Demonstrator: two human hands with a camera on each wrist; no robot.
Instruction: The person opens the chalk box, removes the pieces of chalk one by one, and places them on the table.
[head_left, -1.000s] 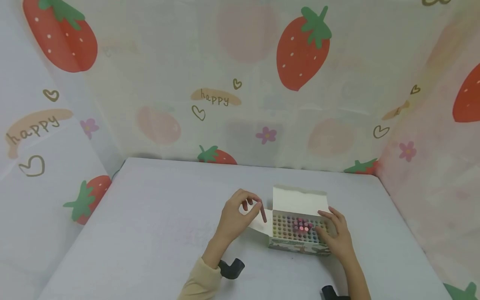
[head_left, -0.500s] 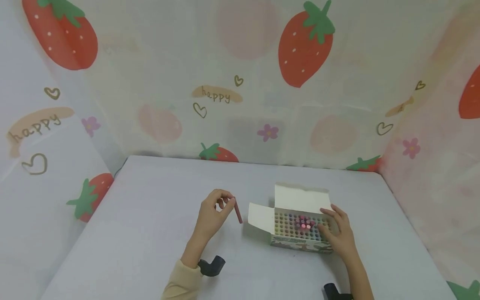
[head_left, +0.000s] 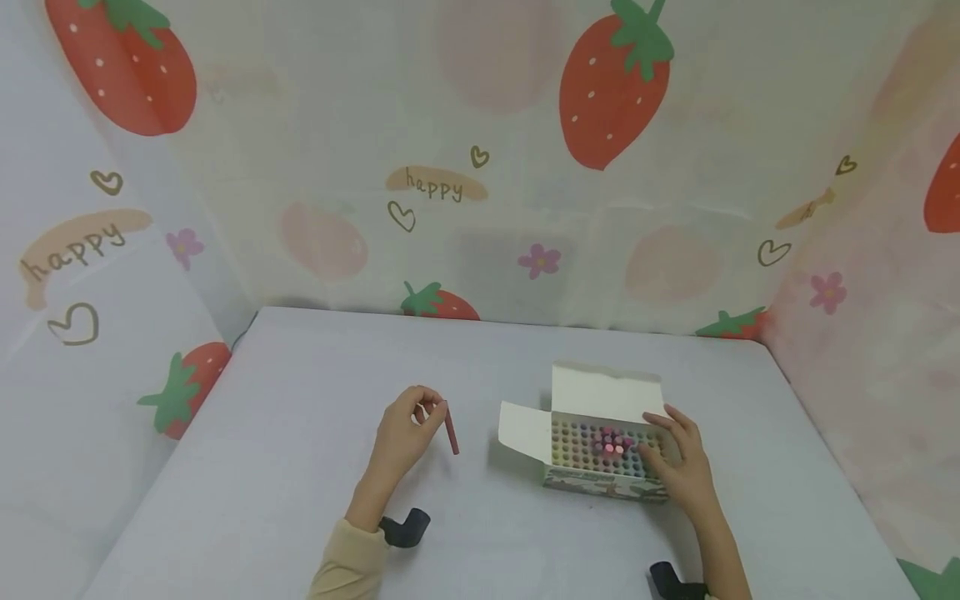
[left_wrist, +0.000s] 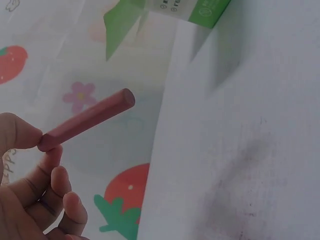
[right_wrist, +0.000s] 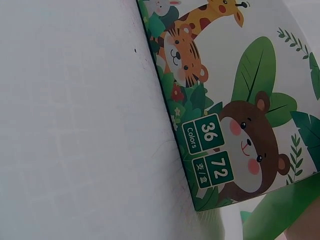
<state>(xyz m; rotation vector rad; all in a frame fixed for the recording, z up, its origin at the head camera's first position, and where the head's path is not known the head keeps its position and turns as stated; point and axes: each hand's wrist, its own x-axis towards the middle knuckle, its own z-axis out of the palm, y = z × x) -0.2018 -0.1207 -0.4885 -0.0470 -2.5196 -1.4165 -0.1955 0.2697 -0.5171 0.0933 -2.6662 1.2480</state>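
Note:
In the head view my left hand (head_left: 401, 429) pinches one end of a reddish-brown crayon (head_left: 452, 431), left of the crayon box. The left wrist view shows the faceted crayon (left_wrist: 90, 117) between thumb and index finger, its free end pointing away, the other fingers loosely curled. My right hand (head_left: 686, 462) rests at the right end of the crayon box (head_left: 600, 482), its fingers spread near the lid corner and thumb over the crayon tips. Rows of coloured crayons stand in the box, and several pink ones (head_left: 613, 443) stick up higher.
The box's lid (head_left: 603, 392) is raised at the back, and a white side flap (head_left: 523, 429) juts left. A white table (head_left: 337, 358) lies under everything, with strawberry-printed cloth (head_left: 330, 125) behind it. The box front (right_wrist: 240, 100) bears animal pictures.
My left hand has moved left, carrying the crayon from over the side flap to above the table. My right hand has stayed at the box's right end.

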